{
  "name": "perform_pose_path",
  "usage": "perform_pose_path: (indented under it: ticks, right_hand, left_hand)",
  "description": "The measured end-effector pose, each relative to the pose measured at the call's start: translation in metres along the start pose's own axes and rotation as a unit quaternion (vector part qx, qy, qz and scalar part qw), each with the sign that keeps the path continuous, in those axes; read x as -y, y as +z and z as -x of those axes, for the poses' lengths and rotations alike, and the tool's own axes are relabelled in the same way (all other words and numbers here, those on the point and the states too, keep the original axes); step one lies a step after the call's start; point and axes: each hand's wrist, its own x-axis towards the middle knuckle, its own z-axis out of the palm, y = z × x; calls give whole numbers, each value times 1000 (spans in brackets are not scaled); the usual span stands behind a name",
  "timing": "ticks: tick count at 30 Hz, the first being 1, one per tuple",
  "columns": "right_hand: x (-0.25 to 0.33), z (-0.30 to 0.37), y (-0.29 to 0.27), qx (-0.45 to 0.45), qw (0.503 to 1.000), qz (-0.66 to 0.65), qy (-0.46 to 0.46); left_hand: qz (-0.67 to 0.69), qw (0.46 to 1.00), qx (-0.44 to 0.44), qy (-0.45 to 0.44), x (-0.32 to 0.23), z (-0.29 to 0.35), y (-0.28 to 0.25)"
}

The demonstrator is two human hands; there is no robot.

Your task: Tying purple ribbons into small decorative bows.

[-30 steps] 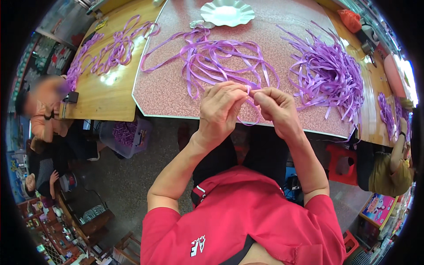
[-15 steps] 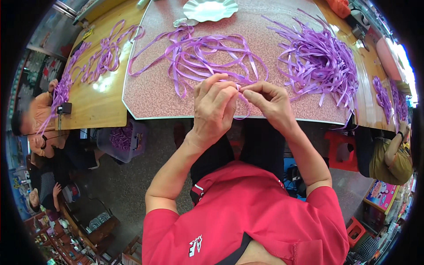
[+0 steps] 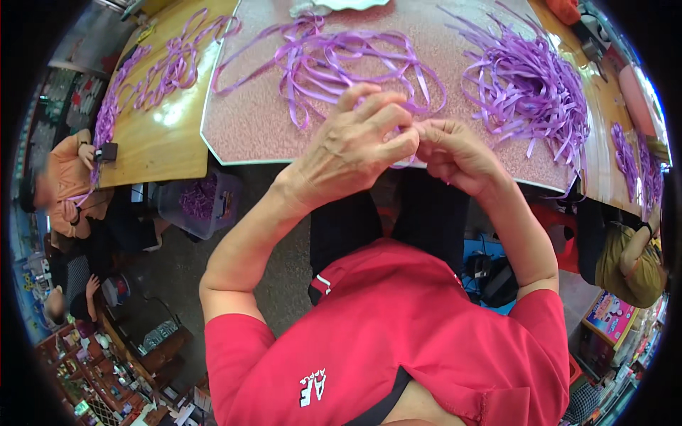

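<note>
My left hand (image 3: 360, 142) and my right hand (image 3: 455, 151) meet above the near edge of the pink speckled table (image 3: 249, 131). Both are closed in a pinch on a thin purple ribbon, mostly hidden by the fingers; a little of it shows below them. Just beyond my hands lies a loose, looping tangle of purple ribbon (image 3: 302, 90). To the right rests a thick heap of cut purple ribbons (image 3: 529, 92), some hanging over the table's edge.
A white scalloped dish (image 3: 348, 3) stands at the far edge. More ribbon (image 3: 167, 78) lies on the yellow wooden table (image 3: 153, 153) at left. Below it sits a clear plastic bin (image 3: 213, 213) of purple pieces. Other people (image 3: 78, 174) work at left and at right (image 3: 625, 259).
My hands have drawn closer together, the left turning so its back covers more of the pinch. The table and everything on it sit higher in the picture, as the view has tilted.
</note>
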Motion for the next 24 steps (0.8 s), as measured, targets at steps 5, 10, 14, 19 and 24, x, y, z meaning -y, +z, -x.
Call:
perform_pose_path:
  ticks: [5,10,14,19,24]
  right_hand:
    - [-9,-4,3,35,997,-68,-10]
    - [-11,-4,25,-51,991,0,-121]
    - [-21,-11,20,-82,975,16,-207]
    - [-20,-13,30,-84,947,49,-305]
    - [-27,-19,22,-29,942,-5,-333]
  left_hand:
    - [118,992,-35,-35,0,3,11]
    - [105,974,-161,-121,-12,8,27]
    - [130,957,-193,-175,-17,3,33]
    - [391,840,-195,-322,-24,6,37]
    - [662,628,-196,-358,-33,-2,36]
